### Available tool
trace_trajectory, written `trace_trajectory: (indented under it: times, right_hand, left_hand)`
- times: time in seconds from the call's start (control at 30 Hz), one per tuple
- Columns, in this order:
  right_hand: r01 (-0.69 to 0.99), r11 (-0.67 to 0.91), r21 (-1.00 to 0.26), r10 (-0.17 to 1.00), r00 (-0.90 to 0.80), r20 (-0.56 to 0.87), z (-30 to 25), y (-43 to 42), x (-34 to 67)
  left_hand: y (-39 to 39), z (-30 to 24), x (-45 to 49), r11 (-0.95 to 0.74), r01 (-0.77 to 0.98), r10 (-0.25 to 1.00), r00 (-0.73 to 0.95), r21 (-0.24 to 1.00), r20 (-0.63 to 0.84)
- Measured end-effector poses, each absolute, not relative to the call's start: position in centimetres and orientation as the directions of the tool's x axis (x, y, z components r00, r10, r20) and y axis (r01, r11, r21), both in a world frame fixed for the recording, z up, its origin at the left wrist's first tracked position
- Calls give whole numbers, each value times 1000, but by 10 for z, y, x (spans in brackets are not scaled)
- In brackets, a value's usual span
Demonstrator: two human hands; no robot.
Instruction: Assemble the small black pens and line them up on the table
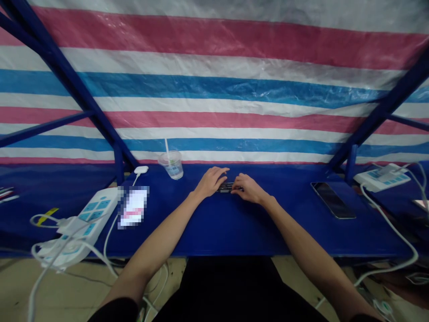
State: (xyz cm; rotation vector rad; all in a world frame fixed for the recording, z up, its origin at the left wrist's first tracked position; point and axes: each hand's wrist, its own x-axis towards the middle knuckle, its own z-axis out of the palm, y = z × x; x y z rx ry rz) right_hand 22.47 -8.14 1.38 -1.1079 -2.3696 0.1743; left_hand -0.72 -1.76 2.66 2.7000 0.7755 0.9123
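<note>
A small bundle of dark, slender sticks that look like pens (225, 188) lies on the blue table (231, 228), between my two hands. My left hand (209, 182) rests at the bundle's left end, its fingers stretched out to the right and the thumb close to the pens. At the other end, my right hand (248, 188) has its fingers curled round the pens' right tips. Those fingers partly cover the pens, so their exact number is hidden.
Left of my hands stand a plastic cup (172, 165) with a straw, a lit blurred phone (134, 208) and a white power strip (90, 223) with cables. On the right lie a dark phone (333, 200) and another power strip (384, 178). Blue frame bars (77, 91) slant up both sides.
</note>
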Motion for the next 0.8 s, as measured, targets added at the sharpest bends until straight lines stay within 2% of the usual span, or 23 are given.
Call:
trace_trajectory:
  times: [0.07, 0.13, 0.37, 0.57, 0.8]
  right_hand:
    - [717, 629, -300, 753, -468, 462, 18, -82, 231]
    - [756, 592, -279, 762, -414, 497, 20, -81, 235]
    - [815, 511, -272, 825, -377, 420, 10, -78, 228]
    - [855, 452, -253, 857, -339, 387, 5, -74, 222]
    - [824, 498, -271, 833, -366, 416, 8, -79, 221]
  left_hand:
    - [-21, 32, -7, -866, 399, 498, 629, 303, 596]
    - [-23, 34, -5, -882, 386, 467, 639, 271, 611]
    - [-19, 20, 4, -892, 386, 451, 728, 236, 517]
    - [-16, 18, 3, -881, 405, 472, 707, 246, 526]
    - [-14, 16, 3, -852, 462, 523, 715, 248, 465]
